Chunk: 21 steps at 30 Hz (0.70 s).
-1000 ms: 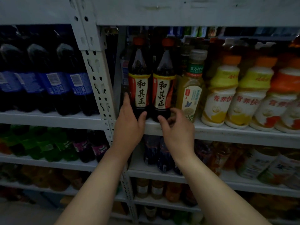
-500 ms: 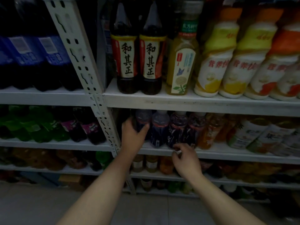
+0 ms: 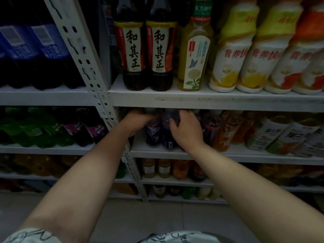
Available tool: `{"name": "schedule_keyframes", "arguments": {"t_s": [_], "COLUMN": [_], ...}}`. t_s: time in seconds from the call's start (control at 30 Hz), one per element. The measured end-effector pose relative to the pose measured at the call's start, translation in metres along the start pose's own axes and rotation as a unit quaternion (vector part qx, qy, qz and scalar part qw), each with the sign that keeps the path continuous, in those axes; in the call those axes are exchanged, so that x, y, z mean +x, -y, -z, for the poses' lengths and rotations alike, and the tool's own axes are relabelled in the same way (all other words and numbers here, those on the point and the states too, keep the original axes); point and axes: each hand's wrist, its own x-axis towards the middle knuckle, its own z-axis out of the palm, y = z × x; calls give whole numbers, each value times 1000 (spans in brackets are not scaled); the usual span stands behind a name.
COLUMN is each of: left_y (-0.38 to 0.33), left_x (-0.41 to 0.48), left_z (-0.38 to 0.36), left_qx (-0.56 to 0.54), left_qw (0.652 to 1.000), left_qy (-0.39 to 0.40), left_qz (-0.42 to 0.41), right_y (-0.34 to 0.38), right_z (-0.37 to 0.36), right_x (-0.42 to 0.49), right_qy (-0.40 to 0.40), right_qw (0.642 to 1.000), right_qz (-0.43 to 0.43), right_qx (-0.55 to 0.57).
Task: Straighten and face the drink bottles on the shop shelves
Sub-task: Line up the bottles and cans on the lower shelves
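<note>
Upper shelf (image 3: pixel 192 100): the 2 dark bottles (image 3: pixel 133 55), the green-tea bottle (image 3: pixel 194 55) and the yellow milk drinks (image 3: pixel 228 60) stood upright, labels frontward; judged done. Middle shelf (image 3: pixel 228 155): work in hand. The left hand (image 3: pixel 138 120) had its grip curled over the first purple bottle (image 3: pixel 154 135). The right hand (image 3: pixel 185 132) gripped the neck of the second purple bottle (image 3: pixel 168 141), touching the first. The orange bottles (image 3: pixel 226 134) further right, and the lower shelf (image 3: pixel 175 182), apparently remained.
</note>
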Motion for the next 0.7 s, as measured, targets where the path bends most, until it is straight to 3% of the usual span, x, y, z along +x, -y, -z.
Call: {"name": "schedule_keyframes", "arguments": {"t_s": [0.13, 0.2, 0.3, 0.37, 0.6, 0.7], "left_y": [3, 10, 23, 28, 26, 30], "left_x": [-2, -5, -11, -11, -14, -16], "left_z": [4, 1, -1, 2, 24, 25], "left_qx": [32, 70, 189, 198, 192, 208], "left_qw": [999, 996, 979, 977, 977, 973], "left_qy": [24, 56, 1, -29, 40, 30], "left_qz": [23, -22, -69, -68, -82, -90], "right_y": [10, 11, 8, 6, 10, 16], "right_z": [-7, -7, -6, -8, -13, -14], "right_x": [17, 23, 30, 32, 30, 29], "right_qy": [48, 54, 64, 85, 62, 74], "right_qw": [998, 997, 995, 993, 991, 992], "right_qz": [-31, -45, -74, -76, -83, -82], "right_qx": [10, 34, 34, 38, 82, 58]}}
